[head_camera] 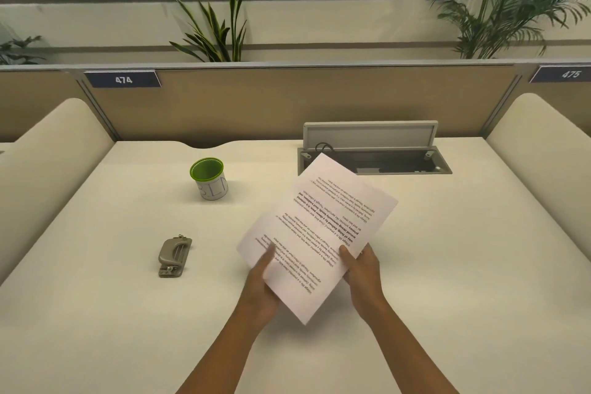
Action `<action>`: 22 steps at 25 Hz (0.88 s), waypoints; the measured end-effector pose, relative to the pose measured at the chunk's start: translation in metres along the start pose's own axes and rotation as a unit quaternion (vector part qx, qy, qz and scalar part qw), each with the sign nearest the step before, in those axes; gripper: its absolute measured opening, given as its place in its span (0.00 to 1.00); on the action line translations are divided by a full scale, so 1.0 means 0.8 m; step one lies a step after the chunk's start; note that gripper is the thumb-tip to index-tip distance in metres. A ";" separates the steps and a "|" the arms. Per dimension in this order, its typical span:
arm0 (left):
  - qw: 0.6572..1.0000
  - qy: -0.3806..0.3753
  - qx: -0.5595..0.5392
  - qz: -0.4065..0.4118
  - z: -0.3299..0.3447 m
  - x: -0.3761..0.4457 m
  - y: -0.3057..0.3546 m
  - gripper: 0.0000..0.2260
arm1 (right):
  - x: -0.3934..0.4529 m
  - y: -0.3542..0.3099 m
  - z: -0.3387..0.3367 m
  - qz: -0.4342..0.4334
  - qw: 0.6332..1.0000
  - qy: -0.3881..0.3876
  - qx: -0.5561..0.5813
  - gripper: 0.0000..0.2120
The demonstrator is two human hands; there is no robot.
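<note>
Now the left hand (260, 285) and right hand (363, 278) pinch the near end of the paper (319, 221) above the middle of the desk (96, 297), so its loose far end could flop and bend.

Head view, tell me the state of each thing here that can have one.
Printed paper, held tilted above the desk.
Left hand, grips the paper.
Right hand, grips the paper.
Cup, upright.
Hole punch, lying untouched.
Cable hatch lid, open.

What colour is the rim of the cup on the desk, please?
A bright green rim on the small white cylindrical cup; the head view shows it best.
</note>
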State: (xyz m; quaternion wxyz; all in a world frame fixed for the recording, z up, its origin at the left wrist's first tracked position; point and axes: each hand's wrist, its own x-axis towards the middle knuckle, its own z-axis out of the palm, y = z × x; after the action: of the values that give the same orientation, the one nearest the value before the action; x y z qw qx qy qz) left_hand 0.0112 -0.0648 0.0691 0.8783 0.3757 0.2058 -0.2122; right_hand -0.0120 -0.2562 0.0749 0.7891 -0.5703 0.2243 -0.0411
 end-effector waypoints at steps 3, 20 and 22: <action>0.989 -0.088 -0.113 -0.046 -0.032 -0.004 0.034 0.42 | 0.007 -0.014 -0.023 -0.006 0.999 -0.007 -0.052 0.18; 0.925 -0.021 0.339 0.169 0.016 0.012 0.052 0.12 | 0.005 -0.036 -0.009 -0.186 0.969 -0.054 -0.155 0.08; 0.921 -0.028 0.343 0.185 0.011 0.010 0.049 0.12 | 0.003 -0.029 -0.011 -0.183 0.971 -0.050 -0.143 0.08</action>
State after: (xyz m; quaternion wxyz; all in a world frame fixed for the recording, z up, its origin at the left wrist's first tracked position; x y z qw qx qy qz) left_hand 0.0399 -0.0488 0.0930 0.7250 0.6789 0.0225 -0.1135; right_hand -0.0085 -0.2727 0.0933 0.6886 -0.7101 0.0799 -0.1233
